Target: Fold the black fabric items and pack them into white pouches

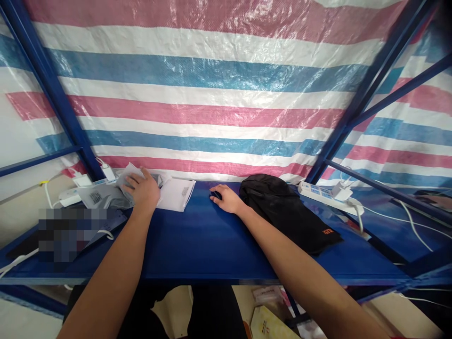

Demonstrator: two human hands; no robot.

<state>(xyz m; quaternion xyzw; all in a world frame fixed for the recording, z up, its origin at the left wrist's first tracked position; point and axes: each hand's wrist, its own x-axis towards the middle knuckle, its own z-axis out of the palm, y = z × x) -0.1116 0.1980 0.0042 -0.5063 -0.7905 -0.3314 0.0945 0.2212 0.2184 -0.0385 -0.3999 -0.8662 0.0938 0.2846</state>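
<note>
My left hand (144, 189) lies on a pile of clear and white plastic bags (102, 194) at the table's back left, fingers spread over the top one. Whether the hidden thumb grips any plastic cannot be made out. Just right of it rests a flat white packet (175, 194) with a small printed label. My right hand (226, 199) rests on the blue table, loosely curved, with thumb and forefinger apart. Only a dark gap shows between them. Beside that wrist lies a folded black garment (282, 212) with small orange lettering, partly behind my right forearm.
White power strips stand at the left (70, 197) and right (330, 197), with chargers and cables. A dark flat item (24, 242) lies front left, partly blurred out. Blue metal posts frame the blue table (197, 254) before a striped plastic sheet (212, 113). A yellow box (270, 325) sits below.
</note>
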